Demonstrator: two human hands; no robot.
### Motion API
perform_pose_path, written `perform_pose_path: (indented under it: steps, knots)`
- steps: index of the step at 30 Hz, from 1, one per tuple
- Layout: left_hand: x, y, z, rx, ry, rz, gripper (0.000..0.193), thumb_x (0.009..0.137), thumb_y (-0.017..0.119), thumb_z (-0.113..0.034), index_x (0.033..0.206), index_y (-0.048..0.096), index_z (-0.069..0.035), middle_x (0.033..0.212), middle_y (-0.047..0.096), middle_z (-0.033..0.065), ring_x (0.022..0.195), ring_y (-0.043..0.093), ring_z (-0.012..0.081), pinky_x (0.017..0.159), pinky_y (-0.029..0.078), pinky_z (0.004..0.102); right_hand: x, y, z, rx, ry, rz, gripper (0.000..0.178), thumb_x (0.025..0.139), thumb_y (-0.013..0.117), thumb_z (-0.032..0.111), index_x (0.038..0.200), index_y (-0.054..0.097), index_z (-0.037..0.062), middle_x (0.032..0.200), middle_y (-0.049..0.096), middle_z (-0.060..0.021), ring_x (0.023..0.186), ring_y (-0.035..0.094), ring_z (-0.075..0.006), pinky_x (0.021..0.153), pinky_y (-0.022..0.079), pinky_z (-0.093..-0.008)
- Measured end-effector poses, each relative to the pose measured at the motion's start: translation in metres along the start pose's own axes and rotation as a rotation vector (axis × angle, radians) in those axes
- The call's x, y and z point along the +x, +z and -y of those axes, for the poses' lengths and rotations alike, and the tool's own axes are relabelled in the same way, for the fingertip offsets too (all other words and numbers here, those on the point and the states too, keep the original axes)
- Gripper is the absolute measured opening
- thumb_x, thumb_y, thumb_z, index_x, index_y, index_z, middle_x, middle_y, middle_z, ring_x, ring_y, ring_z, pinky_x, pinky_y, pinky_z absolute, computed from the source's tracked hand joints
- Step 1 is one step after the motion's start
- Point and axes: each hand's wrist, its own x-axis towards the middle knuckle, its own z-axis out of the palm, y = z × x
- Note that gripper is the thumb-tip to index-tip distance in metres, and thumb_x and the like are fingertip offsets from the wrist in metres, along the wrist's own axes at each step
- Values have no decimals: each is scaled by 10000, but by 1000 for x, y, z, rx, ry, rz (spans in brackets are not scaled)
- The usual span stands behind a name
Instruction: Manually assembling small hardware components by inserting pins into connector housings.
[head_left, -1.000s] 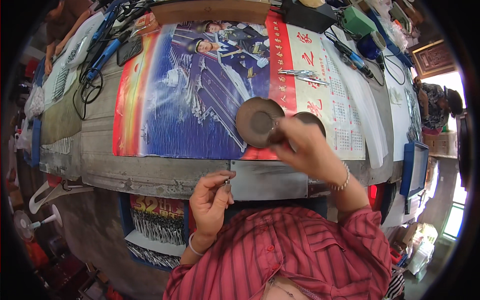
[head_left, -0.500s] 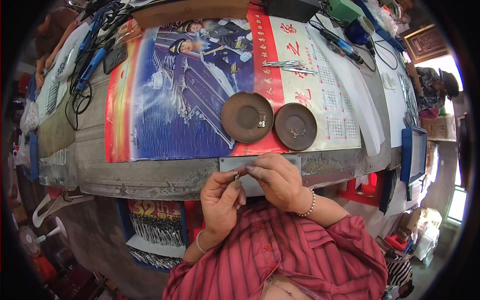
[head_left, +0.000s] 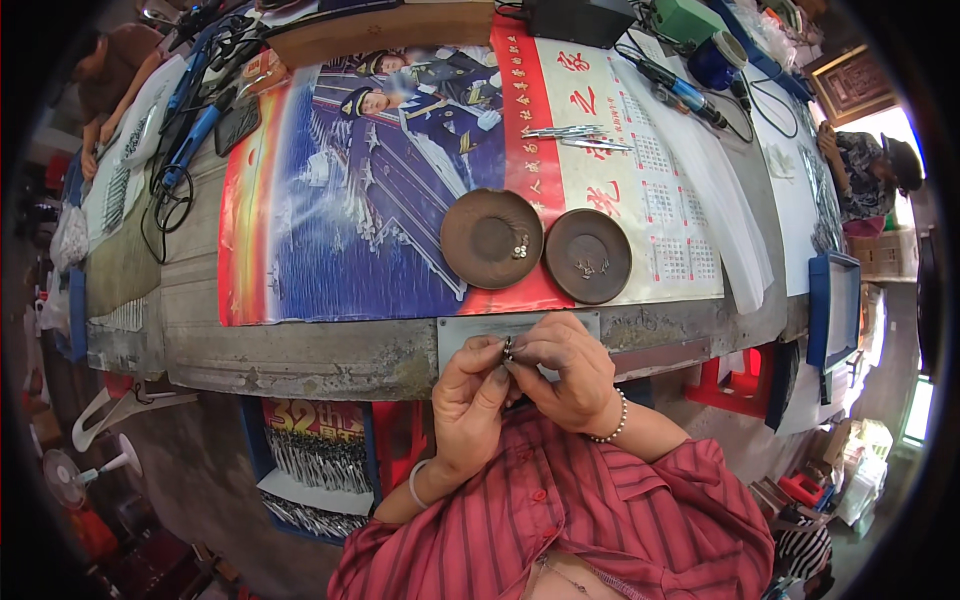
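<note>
My left hand [head_left: 468,408] and my right hand [head_left: 570,372] meet just off the table's near edge. Both have thumb and fingers pinched on a tiny dark metal piece [head_left: 508,347]; its exact kind is too small to make out. Beyond them on the table sits a round brown dish [head_left: 470,235], with a few small pale bead-like bits [head_left: 520,248] in it. Close on its right stands a smaller brown dish [head_left: 570,240], holding several tiny metal bits [head_left: 592,268]. Farther back lies a bunch of slim silver metal pieces [head_left: 590,138].
A large printed poster [head_left: 300,220] covers the tabletop. Blue-handled tools [head_left: 193,143] with dark cords lie at left, another corded tool [head_left: 680,88] at far right. Below the table a blue-edged bin [head_left: 320,490] holds many thin metal parts. Two people sit at the table's sides.
My left hand has moved right and slightly down, and the right hand's fingers have closed in beside it around the tiny piece. The dishes stay on the table.
</note>
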Motion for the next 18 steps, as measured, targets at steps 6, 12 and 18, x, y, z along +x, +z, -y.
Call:
perform_pose_path:
  steps: [6, 12, 18]
  knots:
    - [-3, -1, 1, -95, -10, 110, 252, 928, 507, 56, 1154, 555, -44, 1105, 505, 71, 795, 523, 109, 682, 440, 217, -13, 1, 5, 328, 202, -63, 193, 763, 712, -46, 897, 575, -27, 815, 642, -147, 714, 612, -252, 633, 500, -348]
    - [-5, 0, -1, -79, 43, 189, 263, 905, 529, 70, 1137, 546, -54, 1078, 491, 103, 771, 519, 121, 639, 439, 225, -19, 9, 15, 600, 306, -178, 111, 826, 656, -34, 910, 586, -45, 826, 636, -151, 715, 599, -237, 723, 492, -395]
    - [-19, -8, -6, 47, 199, 32, 277, 904, 517, 52, 1142, 498, -88, 1019, 486, 118, 668, 473, 95, 581, 413, 219, -13, 25, 20, 635, 326, -87, 118, 783, 684, -61, 878, 616, -43, 826, 667, -146, 722, 636, -245, 681, 508, -361]
